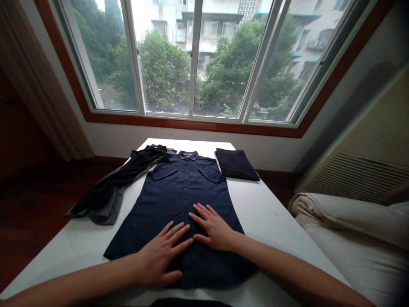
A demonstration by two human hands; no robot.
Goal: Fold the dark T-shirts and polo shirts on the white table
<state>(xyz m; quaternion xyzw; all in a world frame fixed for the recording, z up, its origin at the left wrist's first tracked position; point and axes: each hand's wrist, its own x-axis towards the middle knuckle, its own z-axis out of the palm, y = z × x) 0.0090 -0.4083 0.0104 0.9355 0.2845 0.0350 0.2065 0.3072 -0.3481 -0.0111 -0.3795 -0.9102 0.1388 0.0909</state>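
A dark navy short-sleeved shirt [166, 196] lies front side up and spread out on a white table [268, 217], its collar toward the window. Both sleeves are folded in over the body of the shirt. My left hand [164, 253] rests flat on the lower part of the shirt, fingers spread. Slightly farther up and to the right, my right hand [212, 228] also lies flat on the cloth with its fingers apart. The two hands nearly meet near the button line. Neither one grips the fabric.
Dark and grey garments [118, 183] lie loosely along the table's left edge, partly hanging over it. A folded black garment [238, 164] sits at the back right. Beyond the table is a window [191, 119]. A beige sofa [358, 238] stands on the right.
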